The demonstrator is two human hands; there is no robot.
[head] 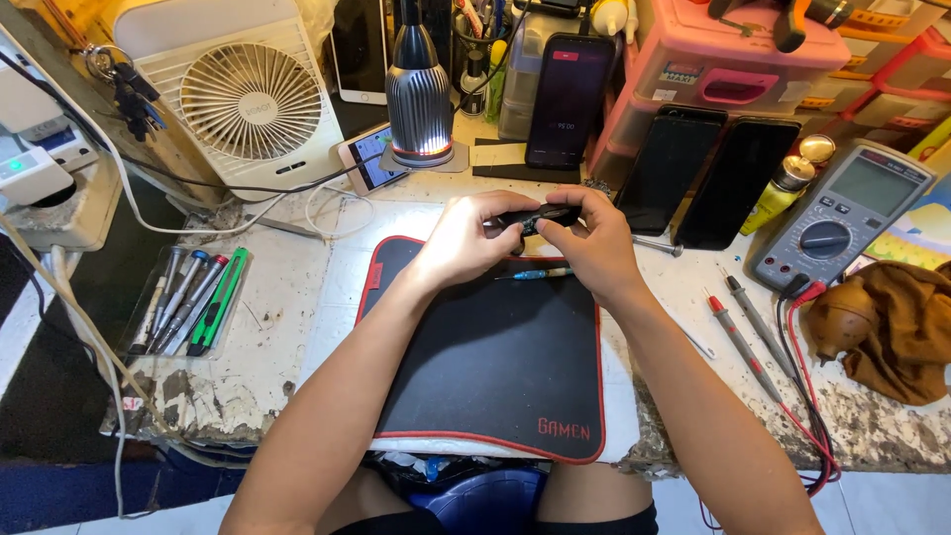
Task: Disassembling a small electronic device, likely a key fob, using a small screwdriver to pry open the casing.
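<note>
While I watched, both hands, left hand (466, 243) and right hand (591, 248), grasped a black phone (535, 215) between them, above the black mat (495, 367).

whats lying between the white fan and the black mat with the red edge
In the head view, between the white fan and the black mat lie a loop of white cable on the worn table and a phone leaning by the lamp.

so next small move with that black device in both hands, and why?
Probably lower the black device onto the black mat. Both the left hand and the right hand hold it in the air, and the blue-handled screwdriver lies on the mat just beneath.
</note>
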